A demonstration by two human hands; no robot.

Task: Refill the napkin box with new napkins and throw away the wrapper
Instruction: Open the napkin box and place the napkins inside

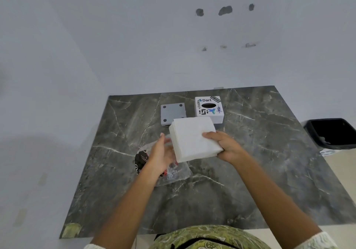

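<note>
A thick stack of white napkins (193,139) is held above the dark marble table (250,171). My right hand (224,145) grips its right edge, thumb on top. My left hand (160,153) is at the stack's left edge with fingers spread, touching its side. Under my left hand lies the clear plastic wrapper (173,173) with black and red print. The white napkin box (209,109), covered in stickers and with an oval slot on top, stands behind the stack. Its grey bottom plate (172,113) lies flat to the box's left.
A black waste bin (330,133) stands on the floor past the table's right edge. A white wall runs behind the table and along its left side. My green patterned clothing (208,237) is at the table's near edge.
</note>
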